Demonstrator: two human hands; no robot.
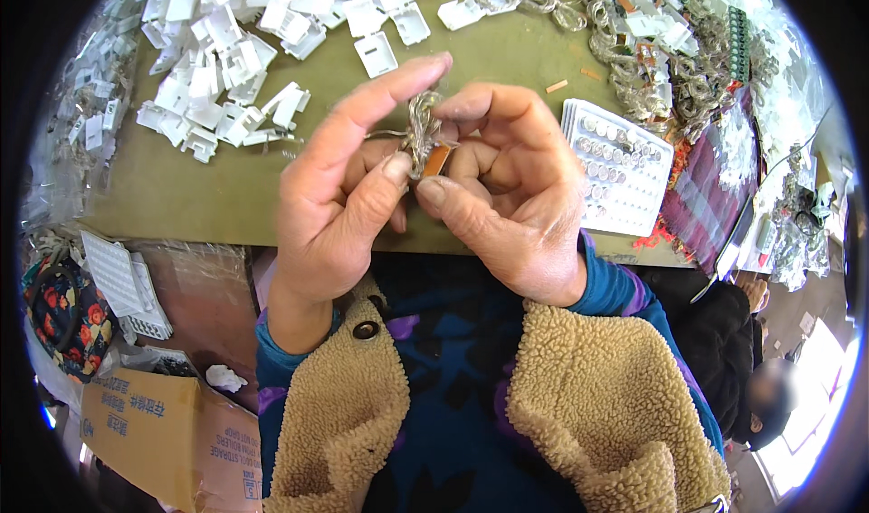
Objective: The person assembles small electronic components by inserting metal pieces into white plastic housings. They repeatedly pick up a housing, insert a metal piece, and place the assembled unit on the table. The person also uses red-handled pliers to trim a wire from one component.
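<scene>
Over the tabletop's near edge we hold one coiled bundle of clear-coated silvery wire and one small orange-brown rectangular piece. Our left hand pinches the bundle between thumb and fingers, forefinger raised; our right hand, fingers curled, grips the piece against its thumb. Toward the tabletop's right edge lies one white rectangular tray of round silvery discs. The white plastic pieces near the far left corner overlap too much to count. Whether wire and piece join, we cannot make out.

Plastic pcs back L on tbl; tray R, wire coils behind; box L, prob. lower
</scene>
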